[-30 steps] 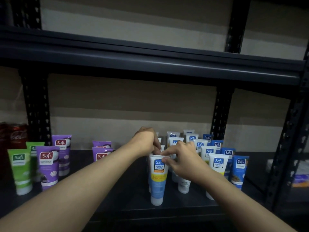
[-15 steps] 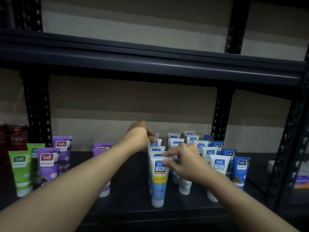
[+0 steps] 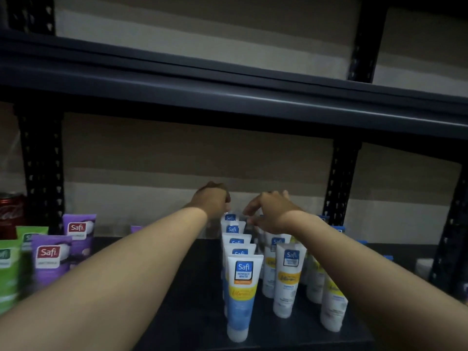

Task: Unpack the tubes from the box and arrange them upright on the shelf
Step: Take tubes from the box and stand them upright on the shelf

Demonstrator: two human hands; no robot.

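Head view. Compared with half a second ago, both hands had moved off the front tube and reached to the far end of the tube rows; the view had also shifted nearer to the shelf (image 3: 197, 312).

Left hand (image 3: 211, 201) was over the far end of the left row (image 3: 232, 229), fingers curled down and hidden behind the knuckles. Can't tell if it gripped a tube. Right hand (image 3: 268, 211) was just beside it over the far tubes, fingers loosely curved, thumb low near a tube top. Grip unclear there too.

The front blue-and-white tube (image 3: 241, 295) stood upright on its cap at the near end of the left row, free of both hands. White tubes (image 3: 287, 282) stood upright just to its right, some behind the right forearm. Dark blue tubes (image 3: 339, 229) were far right, mostly hidden.

Left side of the shelf held purple tubes (image 3: 50, 259) and green tubes (image 3: 8, 269), upright and blurred. A red can (image 3: 10, 211) stood behind them at the far left.
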